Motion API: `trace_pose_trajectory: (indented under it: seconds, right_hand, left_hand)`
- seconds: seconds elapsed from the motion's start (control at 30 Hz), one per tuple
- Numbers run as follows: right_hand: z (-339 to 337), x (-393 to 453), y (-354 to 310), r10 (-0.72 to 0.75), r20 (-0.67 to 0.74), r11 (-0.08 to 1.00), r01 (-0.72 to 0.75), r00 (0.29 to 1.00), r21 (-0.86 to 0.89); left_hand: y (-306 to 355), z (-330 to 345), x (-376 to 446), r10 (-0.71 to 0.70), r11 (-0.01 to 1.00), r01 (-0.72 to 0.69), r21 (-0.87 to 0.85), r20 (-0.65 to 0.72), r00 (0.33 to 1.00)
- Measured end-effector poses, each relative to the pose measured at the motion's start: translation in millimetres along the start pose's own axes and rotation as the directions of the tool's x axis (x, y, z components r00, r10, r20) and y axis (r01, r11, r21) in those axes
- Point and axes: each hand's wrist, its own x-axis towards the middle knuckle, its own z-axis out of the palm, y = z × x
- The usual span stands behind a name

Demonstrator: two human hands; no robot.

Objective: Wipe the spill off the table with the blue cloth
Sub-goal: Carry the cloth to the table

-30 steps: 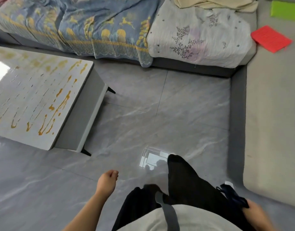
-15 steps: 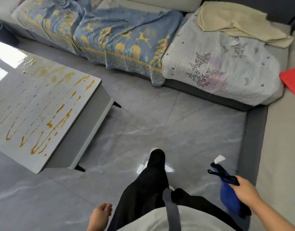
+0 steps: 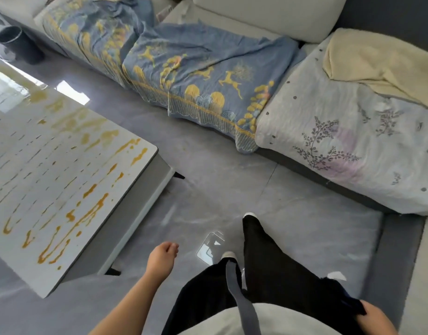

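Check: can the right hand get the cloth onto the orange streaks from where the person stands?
Probably not yet. The right hand holds the blue cloth low at the person's side, while the spill lies on the table across open floor, nothing blocking.

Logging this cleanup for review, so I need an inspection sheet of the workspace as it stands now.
Surface: white table, glossy, bare of objects.
Job's things: orange-yellow spill streaked across the tabletop, unwiped; blue cloth away from the table.
Clutter: nothing seen on the table.
Grippers: left hand empty, loosely curled; right hand gripping the cloth.
Cables: nothing seen.
Surroundings: grey tiled floor, sofa with patterned blankets, dark bin.
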Motion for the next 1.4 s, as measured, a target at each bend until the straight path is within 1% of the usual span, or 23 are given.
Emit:
trace_pose_trajectory:
  seconds: [0.03, 0.1, 0.17, 0.2, 0.27, 0.33, 0.43, 0.5, 0.6, 0.67, 0.83, 0.93, 1.07, 1.17, 1.23, 1.3, 1.4]
  right_hand:
    - [-10.5, 9.2, -16.5, 0.007, -0.032, 1.0, -0.006, 0.999, 0.02]
    - [-32.5, 21.5, -62.7, 0.012, -0.05, 1.0, -0.013, 0.999, -0.013]
    - [-53.7, 33.6, -103.8, -0.086, -0.011, 0.992, 0.084, 0.996, -0.095]
    - [-63.0, 36.6, -122.8, -0.143, -0.004, 0.986, 0.142, 0.99, -0.093]
    - [-85.2, 50.8, -158.2, -0.242, -0.041, 0.967, 0.238, 0.969, -0.085]
    - [-107.7, 64.8, -210.2, -0.335, -0.048, 0.941, 0.331, 0.941, -0.077]
    - [-130.3, 69.8, -287.9, -0.454, -0.013, 0.881, 0.446, 0.891, -0.159]
    - [-136.7, 76.1, -333.4, -0.512, 0.02, 0.843, 0.506, 0.859, -0.184]
    - [-137.1, 83.1, -393.6, -0.548, 0.059, 0.799, 0.543, 0.835, -0.259]
    - [-133.0, 90.1, -425.1, -0.557, 0.097, 0.775, 0.558, 0.825, -0.297]
    - [-135.8, 99.6, -491.8, -0.51, 0.159, 0.753, 0.527, 0.846, -0.394]
    - [-141.6, 97.4, -528.1, -0.496, 0.175, 0.73, 0.517, 0.851, -0.447]
    - [-148.1, 96.5, -585.6, -0.451, 0.214, 0.698, 0.492, 0.866, -0.52]
    - [-146.8, 101.5, -642.2, -0.408, 0.225, 0.69, 0.46, 0.885, -0.559]
    - [-147.1, 103.7, -681.8, -0.442, 0.226, 0.652, 0.484, 0.868, -0.584]
    - [-147.4, 106.9, -724.1, -0.497, 0.245, 0.595, 0.532, 0.832, -0.602]
    - [-139.6, 108.0, -796.2, -0.566, 0.284, 0.555, 0.613, 0.774, -0.563]
  left_hand:
    - [10.1, 0.8, 8.4, -0.011, 1.0, 0.011, -0.01, -0.006, 1.0]
    - [25.6, 1.8, 19.4, -0.042, 0.999, 0.042, -0.024, -0.023, 0.999]
    - [34.9, 3.8, 27.1, -0.094, 0.995, 0.092, -0.047, -0.041, 0.995]
    - [38.4, 5.0, 30.7, -0.128, 0.99, 0.125, -0.067, -0.051, 0.99]
    - [46.1, 8.0, 36.7, -0.195, 0.975, 0.184, -0.128, -0.078, 0.978]
    - [56.8, 10.4, 40.4, -0.233, 0.959, 0.214, -0.185, -0.089, 0.968]
    - [68.8, 10.5, 44.6, -0.301, 0.932, 0.27, -0.242, -0.1, 0.948]
    - [73.8, 9.4, 50.8, -0.343, 0.909, 0.303, -0.285, -0.102, 0.934]
    - [88.4, 4.2, 69.5, -0.408, 0.868, 0.349, -0.353, -0.109, 0.906]
    - [101.8, -5.2, 88.9, -0.428, 0.854, 0.359, -0.377, -0.113, 0.897]
    - [149.2, -46.0, 144.7, -0.401, 0.854, 0.314, -0.414, -0.14, 0.905]
    - [179.2, -80.1, 180.9, -0.364, 0.877, 0.28, -0.391, -0.158, 0.918]
    - [217.4, -122.0, 224.4, -0.377, 0.858, 0.263, -0.442, -0.193, 0.906]
    - [235.7, -138.6, 252.5, -0.392, 0.842, 0.257, -0.475, -0.21, 0.896]
    - [245.3, -142.3, 266.9, -0.429, 0.816, 0.275, -0.508, -0.213, 0.878]
    - [252.4, -140.7, 274.4, -0.48, 0.777, 0.305, -0.55, -0.206, 0.853]
    - [260.7, -131.6, 278.2, -0.55, 0.72, 0.359, -0.594, -0.172, 0.818]
